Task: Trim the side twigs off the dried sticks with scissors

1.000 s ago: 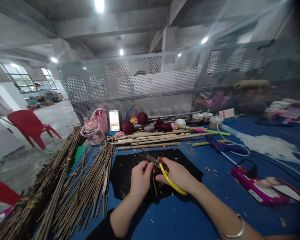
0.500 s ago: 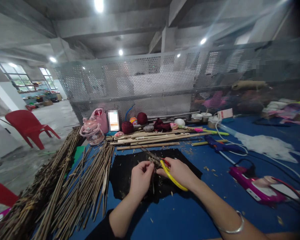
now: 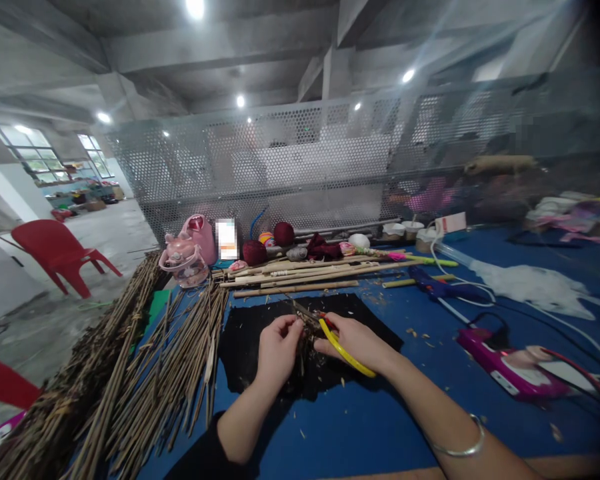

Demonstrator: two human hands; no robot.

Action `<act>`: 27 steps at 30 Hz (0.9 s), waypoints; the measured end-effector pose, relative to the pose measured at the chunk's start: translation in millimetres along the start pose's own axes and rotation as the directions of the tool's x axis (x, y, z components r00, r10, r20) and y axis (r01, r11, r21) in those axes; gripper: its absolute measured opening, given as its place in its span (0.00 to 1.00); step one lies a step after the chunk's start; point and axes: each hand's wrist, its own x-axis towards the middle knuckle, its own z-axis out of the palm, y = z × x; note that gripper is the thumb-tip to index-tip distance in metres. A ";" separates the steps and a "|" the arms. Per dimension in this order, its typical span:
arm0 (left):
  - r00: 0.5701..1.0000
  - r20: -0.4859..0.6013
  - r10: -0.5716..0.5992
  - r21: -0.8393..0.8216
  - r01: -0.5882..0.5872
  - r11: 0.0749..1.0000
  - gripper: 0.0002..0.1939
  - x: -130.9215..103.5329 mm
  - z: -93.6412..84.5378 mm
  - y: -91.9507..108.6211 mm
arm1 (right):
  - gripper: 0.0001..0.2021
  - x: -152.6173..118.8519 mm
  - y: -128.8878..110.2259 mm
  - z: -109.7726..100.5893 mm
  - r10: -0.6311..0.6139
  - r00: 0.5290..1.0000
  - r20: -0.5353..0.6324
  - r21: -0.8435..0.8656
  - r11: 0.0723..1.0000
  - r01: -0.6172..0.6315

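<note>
My right hand (image 3: 356, 341) is closed around scissors with yellow handles (image 3: 349, 355). Some red shows by the fingers, and the blades (image 3: 303, 309) point up and to the left. Thumb and fingers of my left hand (image 3: 279, 350) are pinched together at a dried plant sprig (image 3: 306, 328), close to the blades. Exactly how the blades meet the sprig is too small to tell. Both hands are over a black cloth (image 3: 245, 340) strewn with small plant bits, on a blue table (image 3: 380, 423).
Many dry stalks (image 3: 180, 373) cover the left side. Behind the cloth lie bamboo sticks (image 3: 300, 290), dark red yarn balls (image 3: 254, 253) and a pink bucket (image 3: 187, 267). At right are a blue glue gun (image 3: 433, 285), cables, a magenta power strip (image 3: 500, 367) and white plastic (image 3: 535, 288).
My left hand has shifted slightly left, and the scissor blades have swung a little, their tips now slightly lower. The view has moved slightly.
</note>
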 end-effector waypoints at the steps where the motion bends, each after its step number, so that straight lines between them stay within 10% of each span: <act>1: 1.000 0.005 -0.001 0.005 0.001 1.000 0.16 -0.3 0.3 0.2 | 0.24 -0.2 -0.3 1.2 -0.003 1.000 0.001 0.013 1.000 0.003; 27: 0.998 -0.042 0.042 0.016 -0.042 0.999 0.18 1.4 -2.5 0.5 | 0.20 5.2 -1.5 3.1 0.057 0.998 0.019 -0.009 0.998 -0.057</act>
